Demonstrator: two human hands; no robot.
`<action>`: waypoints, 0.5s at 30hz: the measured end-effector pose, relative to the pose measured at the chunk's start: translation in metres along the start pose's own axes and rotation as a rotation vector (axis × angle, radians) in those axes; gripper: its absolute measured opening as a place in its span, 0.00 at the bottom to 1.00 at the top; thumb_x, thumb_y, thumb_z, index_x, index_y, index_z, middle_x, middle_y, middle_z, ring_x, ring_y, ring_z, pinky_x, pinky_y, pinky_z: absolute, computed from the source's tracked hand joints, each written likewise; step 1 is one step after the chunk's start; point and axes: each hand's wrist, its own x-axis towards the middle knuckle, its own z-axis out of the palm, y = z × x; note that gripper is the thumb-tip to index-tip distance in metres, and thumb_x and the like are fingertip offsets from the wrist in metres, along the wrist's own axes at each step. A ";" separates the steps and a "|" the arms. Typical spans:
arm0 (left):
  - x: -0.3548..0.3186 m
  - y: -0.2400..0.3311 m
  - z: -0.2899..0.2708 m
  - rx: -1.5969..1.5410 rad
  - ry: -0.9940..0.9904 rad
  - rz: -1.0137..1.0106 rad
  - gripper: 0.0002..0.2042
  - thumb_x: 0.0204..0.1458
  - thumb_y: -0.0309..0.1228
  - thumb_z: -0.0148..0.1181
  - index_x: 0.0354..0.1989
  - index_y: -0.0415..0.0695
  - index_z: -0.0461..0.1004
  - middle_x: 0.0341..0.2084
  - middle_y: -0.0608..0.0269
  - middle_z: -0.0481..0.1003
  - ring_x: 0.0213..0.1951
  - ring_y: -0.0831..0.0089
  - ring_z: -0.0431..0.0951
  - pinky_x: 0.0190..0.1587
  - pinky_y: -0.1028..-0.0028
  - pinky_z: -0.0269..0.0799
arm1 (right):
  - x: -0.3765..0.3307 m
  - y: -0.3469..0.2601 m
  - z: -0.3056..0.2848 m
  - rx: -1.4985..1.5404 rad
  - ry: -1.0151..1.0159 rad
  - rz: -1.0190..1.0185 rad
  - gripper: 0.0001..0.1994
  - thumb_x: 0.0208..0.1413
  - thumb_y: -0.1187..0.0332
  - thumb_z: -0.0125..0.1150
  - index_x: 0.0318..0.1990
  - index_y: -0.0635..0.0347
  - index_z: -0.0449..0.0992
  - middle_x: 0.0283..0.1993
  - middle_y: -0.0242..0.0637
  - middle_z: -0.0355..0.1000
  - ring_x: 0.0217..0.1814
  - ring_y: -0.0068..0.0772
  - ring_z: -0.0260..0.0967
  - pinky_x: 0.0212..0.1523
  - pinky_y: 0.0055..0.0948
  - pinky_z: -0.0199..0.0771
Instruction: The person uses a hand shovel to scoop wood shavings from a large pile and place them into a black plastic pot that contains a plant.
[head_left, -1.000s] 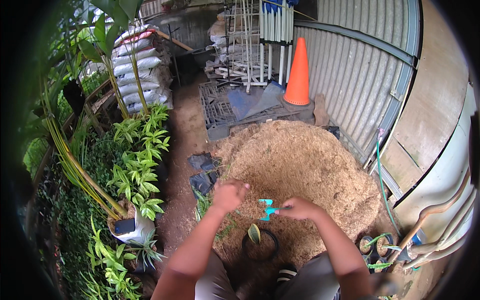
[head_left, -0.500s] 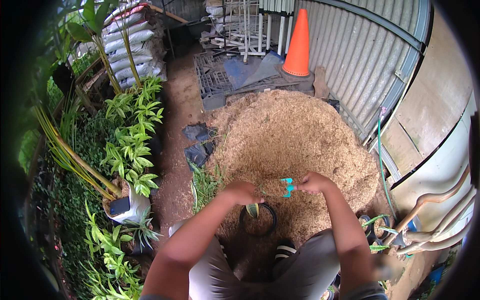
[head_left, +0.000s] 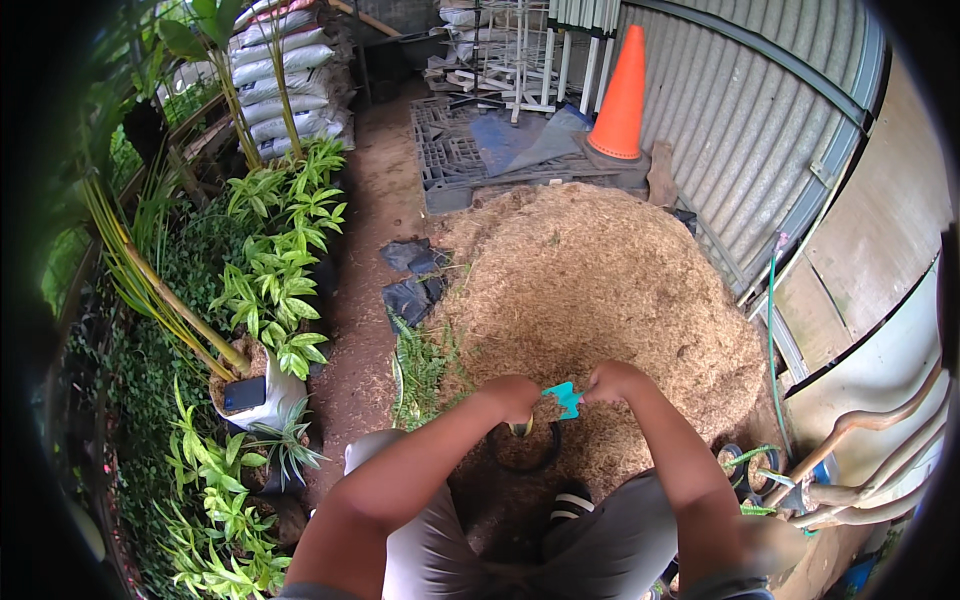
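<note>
My left hand (head_left: 512, 398) is closed at the upper rim of a round black pot (head_left: 551, 458). A yellow-edged green leaf (head_left: 521, 428) pokes out under its fingers, and the hand seems to grip this small plant. My right hand (head_left: 611, 382) grips a teal hand trowel (head_left: 562, 400) by its handle. The trowel's blade points left, above the pot's far rim and close to my left fingers. What lies on the blade is too small to tell. Between my knees, the pot stands at the near edge of a pile of light brown shavings (head_left: 590, 270).
An orange cone (head_left: 620, 100) and black pallets (head_left: 440, 150) stand beyond the pile. Leafy plants (head_left: 290, 280) line the left, where a phone (head_left: 244, 393) rests on a white planter (head_left: 285, 400). Small pots (head_left: 765, 470) and bare branches (head_left: 850, 425) are at the right.
My right hand has brought the trowel left and down toward the pot. My left hand has shifted slightly right, over the pot's rim. The whole view has moved a little.
</note>
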 end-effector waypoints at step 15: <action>-0.011 -0.016 -0.026 -0.045 0.047 -0.132 0.20 0.58 0.45 0.53 0.53 0.48 0.76 0.49 0.47 0.77 0.54 0.48 0.76 0.56 0.54 0.71 | -0.017 -0.008 -0.010 -0.108 -0.090 0.115 0.16 0.45 0.56 0.69 0.23 0.61 0.81 0.25 0.41 0.77 0.30 0.38 0.78 0.35 0.39 0.76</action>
